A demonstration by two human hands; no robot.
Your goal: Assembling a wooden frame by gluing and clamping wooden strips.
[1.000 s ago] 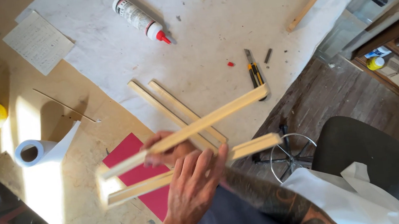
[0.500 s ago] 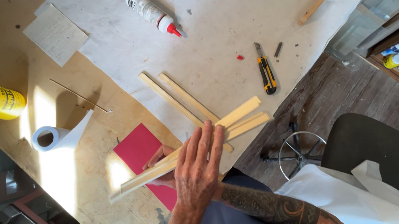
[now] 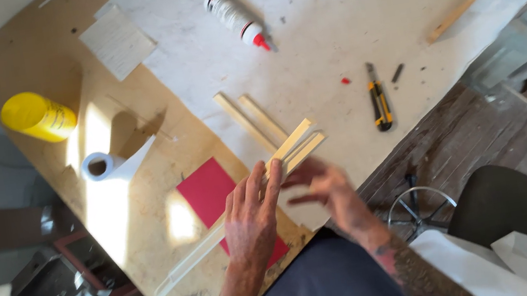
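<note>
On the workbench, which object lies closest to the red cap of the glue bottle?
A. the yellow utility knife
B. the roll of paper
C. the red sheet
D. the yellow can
A. The glue bottle points its red cap toward the middle of the bench, and the yellow utility knife lies nearer to it than the yellow can, the roll of paper or the red sheet.

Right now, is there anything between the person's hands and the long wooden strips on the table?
Nothing visible stands between them. The left hand lies directly on the long wooden strips, fingers flat along them. The right hand is blurred but sits right beside the strips. The red sheet lies under them, not in the way.
</note>
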